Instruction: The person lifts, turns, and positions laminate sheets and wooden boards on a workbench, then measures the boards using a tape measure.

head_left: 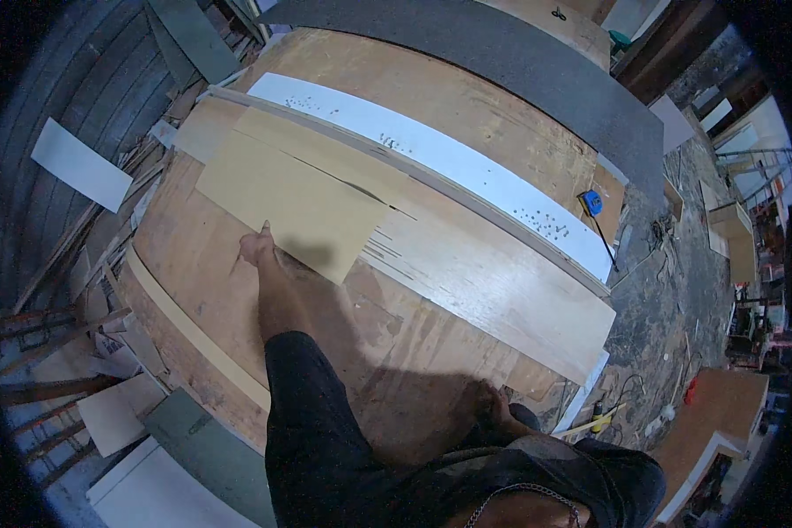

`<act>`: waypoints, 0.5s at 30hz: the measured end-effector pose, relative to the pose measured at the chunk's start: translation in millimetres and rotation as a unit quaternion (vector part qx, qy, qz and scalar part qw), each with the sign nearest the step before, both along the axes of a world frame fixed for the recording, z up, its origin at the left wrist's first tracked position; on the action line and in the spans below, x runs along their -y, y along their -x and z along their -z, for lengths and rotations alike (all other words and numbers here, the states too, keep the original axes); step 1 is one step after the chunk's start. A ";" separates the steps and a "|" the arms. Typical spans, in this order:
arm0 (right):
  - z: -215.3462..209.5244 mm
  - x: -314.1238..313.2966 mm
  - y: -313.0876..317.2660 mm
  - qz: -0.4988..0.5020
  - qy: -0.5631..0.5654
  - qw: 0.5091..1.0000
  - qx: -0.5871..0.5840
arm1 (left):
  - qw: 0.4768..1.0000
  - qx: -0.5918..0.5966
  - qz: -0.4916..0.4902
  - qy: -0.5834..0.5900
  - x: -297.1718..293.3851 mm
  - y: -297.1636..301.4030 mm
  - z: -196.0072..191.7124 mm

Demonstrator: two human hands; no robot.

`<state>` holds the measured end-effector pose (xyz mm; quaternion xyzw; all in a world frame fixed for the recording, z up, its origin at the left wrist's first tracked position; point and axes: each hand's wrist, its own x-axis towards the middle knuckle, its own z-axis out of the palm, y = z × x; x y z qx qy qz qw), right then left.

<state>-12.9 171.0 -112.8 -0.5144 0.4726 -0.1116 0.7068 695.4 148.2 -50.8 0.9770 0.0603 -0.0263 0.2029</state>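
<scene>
The left hand (257, 246) lies flat, fingers pressing the tan sheet (295, 198) at its near edge, gripping nothing; best slid squarely along the bench (238, 308). The right hand (495, 407) is shadowed; I cannot tell its grip.

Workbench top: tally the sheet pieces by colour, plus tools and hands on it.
Tan panel: 1, left hand at its edge
Pale wood board: 1
White drilled strip: 1
Dark grey sheet: 1
Blue tape measure: 1
Right hand, on workbench edge: 1
Total: 6
</scene>
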 end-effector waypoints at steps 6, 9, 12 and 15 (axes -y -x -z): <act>0.7 -2.5 3.8 -0.002 0.016 1.000 -0.012 | 1.000 0.002 -0.014 -0.011 6.5 -6.6 -0.2; -0.3 -2.2 3.1 -0.006 0.030 0.999 -0.013 | 1.000 0.023 -0.002 -0.016 3.6 -9.6 -2.7; 1.8 0.5 6.2 -0.002 0.059 0.998 -0.021 | 0.999 0.003 0.038 0.022 10.4 -5.5 -4.6; 0.6 -2.4 5.9 -0.020 0.062 0.998 -0.005 | 0.999 0.011 0.044 0.011 -1.1 -8.9 -6.8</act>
